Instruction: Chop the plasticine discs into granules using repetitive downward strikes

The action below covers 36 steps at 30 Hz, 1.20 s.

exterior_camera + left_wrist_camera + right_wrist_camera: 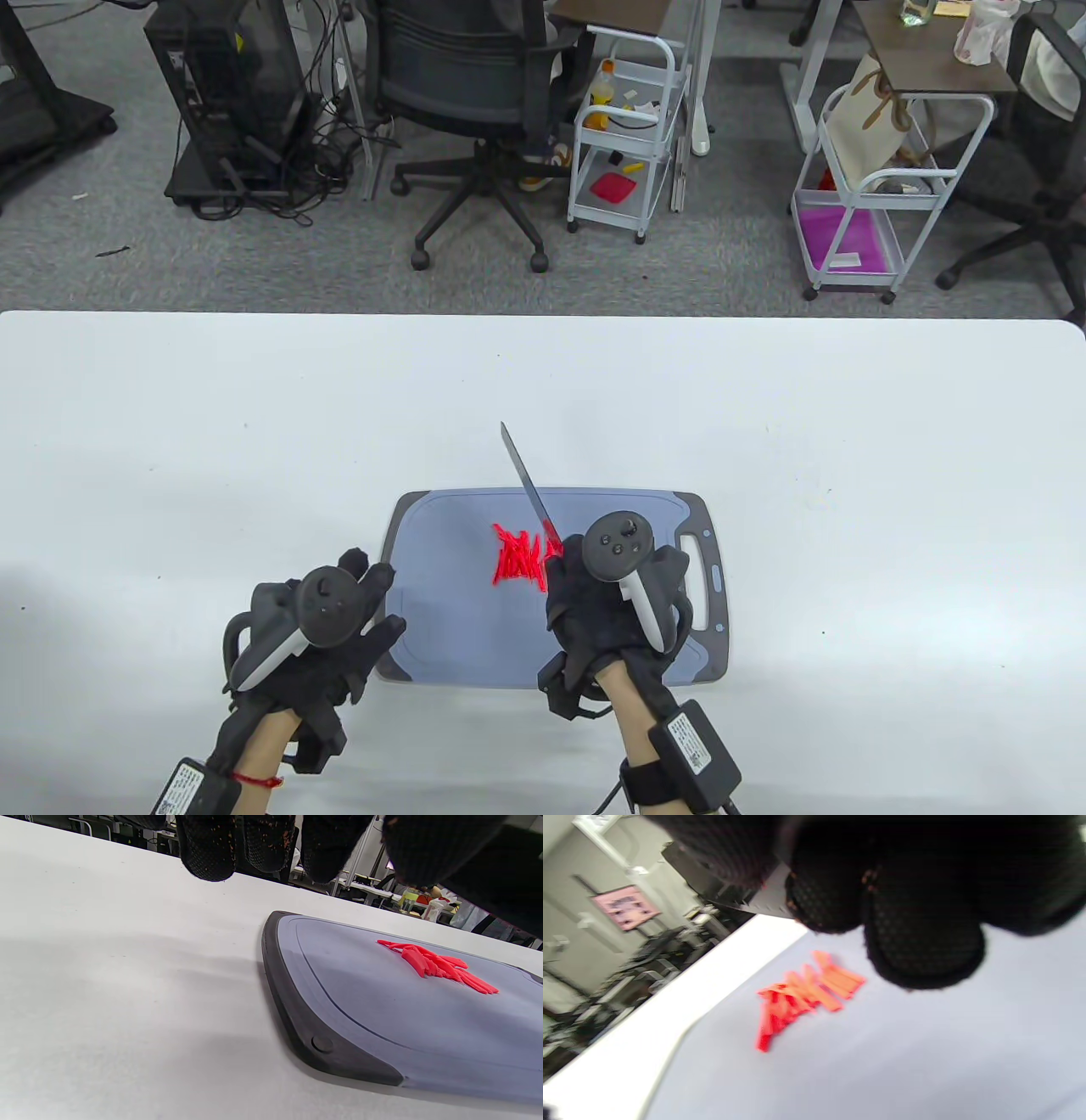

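Chopping partway done: red plasticine (519, 556) lies mid cutting board (441, 611) as long strips, not granules yet. Right hand (607, 594) grips raised knife (528, 486), apparently clear of the pile. Left hand (318, 628) holds nothing, fingers spread at board edge on worktop (170, 441).

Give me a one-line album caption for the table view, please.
Right hand holds a knife raised over red plasticine strips on a grey cutting board; left hand rests at its edge.
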Each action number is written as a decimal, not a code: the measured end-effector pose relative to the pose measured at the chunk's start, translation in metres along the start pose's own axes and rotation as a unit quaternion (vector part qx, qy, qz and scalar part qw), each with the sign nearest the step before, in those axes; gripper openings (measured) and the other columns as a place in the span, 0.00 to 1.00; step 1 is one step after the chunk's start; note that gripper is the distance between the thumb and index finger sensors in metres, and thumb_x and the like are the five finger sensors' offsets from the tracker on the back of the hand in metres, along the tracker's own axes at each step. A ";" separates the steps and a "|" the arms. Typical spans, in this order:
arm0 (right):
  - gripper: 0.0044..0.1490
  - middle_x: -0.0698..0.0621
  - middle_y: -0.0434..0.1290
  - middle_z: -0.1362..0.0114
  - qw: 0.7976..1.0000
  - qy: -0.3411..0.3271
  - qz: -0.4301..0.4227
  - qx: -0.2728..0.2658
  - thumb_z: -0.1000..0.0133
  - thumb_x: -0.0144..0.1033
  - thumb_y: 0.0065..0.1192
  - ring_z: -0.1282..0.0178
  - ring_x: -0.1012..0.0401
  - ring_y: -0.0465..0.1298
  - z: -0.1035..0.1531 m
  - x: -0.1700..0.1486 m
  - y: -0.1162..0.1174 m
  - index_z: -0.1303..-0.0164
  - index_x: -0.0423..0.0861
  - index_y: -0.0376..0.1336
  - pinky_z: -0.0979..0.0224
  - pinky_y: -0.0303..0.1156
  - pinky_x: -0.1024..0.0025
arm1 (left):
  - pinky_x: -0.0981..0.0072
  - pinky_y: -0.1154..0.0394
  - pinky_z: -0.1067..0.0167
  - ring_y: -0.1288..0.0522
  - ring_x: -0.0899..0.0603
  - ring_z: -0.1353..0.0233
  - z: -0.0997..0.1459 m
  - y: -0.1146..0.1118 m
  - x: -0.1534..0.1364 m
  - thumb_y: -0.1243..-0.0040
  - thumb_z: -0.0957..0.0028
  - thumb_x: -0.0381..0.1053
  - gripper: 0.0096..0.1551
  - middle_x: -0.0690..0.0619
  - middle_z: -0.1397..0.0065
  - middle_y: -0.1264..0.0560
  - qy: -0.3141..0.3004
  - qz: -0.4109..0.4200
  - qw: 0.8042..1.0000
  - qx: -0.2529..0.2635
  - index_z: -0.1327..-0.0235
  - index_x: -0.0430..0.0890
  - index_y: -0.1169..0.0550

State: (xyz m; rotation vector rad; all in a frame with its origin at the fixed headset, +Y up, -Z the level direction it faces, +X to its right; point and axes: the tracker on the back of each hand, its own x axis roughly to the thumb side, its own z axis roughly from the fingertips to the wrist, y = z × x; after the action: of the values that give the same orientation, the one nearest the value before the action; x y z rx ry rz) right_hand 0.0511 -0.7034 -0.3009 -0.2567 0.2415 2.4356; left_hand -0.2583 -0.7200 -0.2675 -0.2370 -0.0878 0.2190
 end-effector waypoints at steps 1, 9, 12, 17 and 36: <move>0.31 0.44 0.81 0.51 1.000 -0.011 -0.004 0.013 0.45 0.48 0.63 0.64 0.47 0.90 -0.001 0.002 -0.002 0.35 0.48 0.73 0.58 0.83 0.45 | 0.29 0.46 0.25 0.35 0.31 0.16 0.000 0.001 -0.001 0.49 0.51 0.71 0.42 0.48 0.08 0.40 0.002 0.002 1.000 0.003 0.20 0.60 0.31; 0.32 0.43 0.81 0.45 0.990 -0.091 0.099 0.035 0.49 0.44 0.64 0.50 0.43 0.87 -0.035 0.007 -0.008 0.35 0.50 0.77 0.42 0.75 0.37 | 0.29 0.46 0.25 0.35 0.31 0.16 0.001 0.002 -0.007 0.48 0.51 0.71 0.43 0.48 0.08 0.40 0.016 0.004 1.000 0.007 0.20 0.59 0.31; 0.32 0.46 0.82 0.46 0.976 -0.138 0.169 0.025 0.51 0.44 0.64 0.51 0.45 0.87 -0.056 0.003 -0.017 0.36 0.52 0.78 0.41 0.74 0.38 | 0.29 0.46 0.25 0.35 0.31 0.16 0.000 0.001 -0.008 0.49 0.51 0.71 0.42 0.48 0.08 0.40 0.020 -0.004 1.000 0.005 0.20 0.60 0.31; 0.27 0.47 0.86 0.67 0.965 -0.182 0.190 0.014 0.51 0.52 0.72 0.76 0.50 0.87 -0.080 0.000 -0.022 0.53 0.47 0.83 0.59 0.78 0.42 | 0.29 0.46 0.25 0.35 0.31 0.16 -0.003 -0.002 -0.008 0.49 0.51 0.71 0.42 0.48 0.08 0.40 0.025 -0.001 1.000 -0.002 0.20 0.60 0.32; 0.43 0.58 0.85 0.78 0.900 -0.238 0.366 -0.006 0.59 0.70 0.53 0.84 0.57 0.87 -0.111 0.015 0.005 0.63 0.47 0.82 0.65 0.82 0.49 | 0.29 0.45 0.25 0.35 0.31 0.16 -0.002 -0.002 -0.015 0.49 0.51 0.71 0.42 0.48 0.08 0.40 0.046 0.007 0.999 -0.003 0.20 0.60 0.32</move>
State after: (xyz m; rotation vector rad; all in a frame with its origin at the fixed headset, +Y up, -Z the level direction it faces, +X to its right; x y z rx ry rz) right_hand 0.0501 -0.7247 -0.4108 0.5258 0.1087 3.1358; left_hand -0.2717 -0.7260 -0.2701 -0.2543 0.0052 0.2223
